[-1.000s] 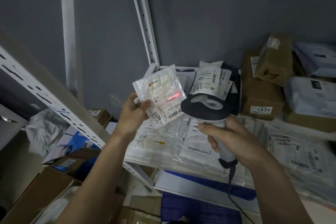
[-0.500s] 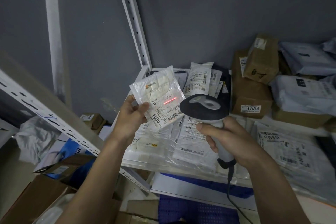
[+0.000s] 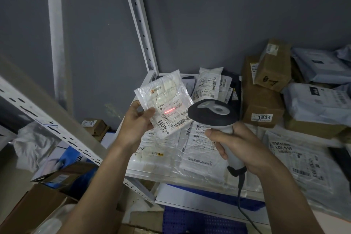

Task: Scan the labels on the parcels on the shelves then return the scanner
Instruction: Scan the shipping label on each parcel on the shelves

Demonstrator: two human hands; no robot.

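My left hand holds a small clear plastic parcel by its lower left edge, lifted above the shelf with its label facing me. A red scan line glows across that label. My right hand grips the white handle of a barcode scanner, whose dark head points at the parcel from the right. The scanner's cable hangs down below my wrist. More flat plastic parcels lie on the white shelf under both hands.
Brown cardboard boxes, one labelled 1834, and grey mailer bags are stacked at the shelf's right. A white upright post rises at the back. A slanted perforated shelf beam crosses the left; boxes and bags lie on the floor below it.
The red scan line has shifted lower and leftward on the held parcel's label. Both hands keep their hold, and the view has drifted slightly.
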